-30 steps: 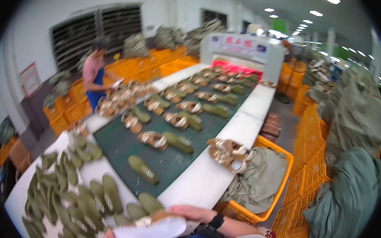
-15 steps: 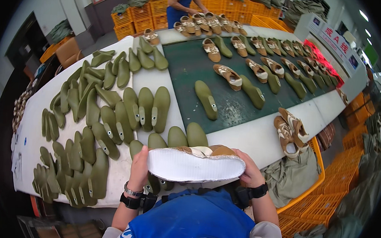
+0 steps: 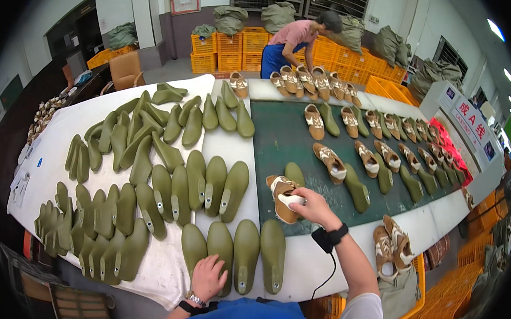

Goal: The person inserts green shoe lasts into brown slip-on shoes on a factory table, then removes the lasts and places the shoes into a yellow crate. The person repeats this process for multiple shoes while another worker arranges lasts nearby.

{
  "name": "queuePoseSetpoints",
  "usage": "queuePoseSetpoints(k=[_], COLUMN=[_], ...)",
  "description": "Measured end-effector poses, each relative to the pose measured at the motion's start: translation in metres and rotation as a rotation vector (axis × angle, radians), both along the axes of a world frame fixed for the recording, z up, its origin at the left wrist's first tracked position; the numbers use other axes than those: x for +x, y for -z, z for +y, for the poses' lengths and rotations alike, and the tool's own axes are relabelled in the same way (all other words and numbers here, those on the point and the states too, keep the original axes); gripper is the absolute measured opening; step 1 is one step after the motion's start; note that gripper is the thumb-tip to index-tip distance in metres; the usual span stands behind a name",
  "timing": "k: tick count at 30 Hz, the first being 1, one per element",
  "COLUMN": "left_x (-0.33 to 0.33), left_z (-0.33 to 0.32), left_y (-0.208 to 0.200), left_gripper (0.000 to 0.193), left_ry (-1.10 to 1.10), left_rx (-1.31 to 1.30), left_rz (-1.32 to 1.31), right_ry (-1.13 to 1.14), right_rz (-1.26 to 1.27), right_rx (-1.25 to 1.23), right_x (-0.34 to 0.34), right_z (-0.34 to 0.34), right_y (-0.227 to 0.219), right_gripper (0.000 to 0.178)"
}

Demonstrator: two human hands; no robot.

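My right hand point(image 3: 310, 205) is closed on the heel of a brown and white shoe point(image 3: 281, 190). The shoe rests at the near left of the dark green belt point(image 3: 302, 162), partly over a green shoe last point(image 3: 294, 172). Before me, my left hand point(image 3: 208, 278) lies with fingers apart against the lower end of an olive-green shoe last point(image 3: 219, 248). That last stands in a near row with several others, among them one last point(image 3: 245, 252) just to its right.
Many green lasts point(image 3: 141, 158) cover the white table point(image 3: 51, 147) on the left. Shoes and lasts line the belt in rows. A pair of shoes point(image 3: 393, 247) sits at the near right edge, beside orange crates point(image 3: 464, 283). Across the table, a person point(image 3: 292, 42) handles shoes.
The shoe, held sole-up in both hands before, now sits on the belt in my right hand. My left hand has let go and dropped to the near lasts. The view has shifted.
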State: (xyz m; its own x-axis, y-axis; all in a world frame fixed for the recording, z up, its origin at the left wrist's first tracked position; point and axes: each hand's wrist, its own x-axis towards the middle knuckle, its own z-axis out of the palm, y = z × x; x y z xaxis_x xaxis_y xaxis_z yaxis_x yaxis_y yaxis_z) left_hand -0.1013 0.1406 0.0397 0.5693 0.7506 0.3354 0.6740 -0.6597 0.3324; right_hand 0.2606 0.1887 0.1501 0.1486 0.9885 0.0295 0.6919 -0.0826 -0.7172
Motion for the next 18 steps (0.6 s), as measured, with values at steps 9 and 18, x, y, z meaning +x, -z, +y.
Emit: queuePoseSetpoints(k=[9, 18], left_x=[0.007, -0.002], left_z=[0.009, 0.002], left_y=[-0.013, -0.002], left_gripper=[0.028, 0.027], left_ry=[-0.005, -0.043], left_rx=[0.003, -0.025], left_rz=[-0.006, -0.039], right_ry=[0.101, -0.238], right_rz=[-0.268, -0.004], right_rx=[-0.004, 0.059], right_x=[0.032, 0.011], right_z=[0.18, 0.11], right_y=[0.143, 0.15], right_gripper=[0.036, 0.037])
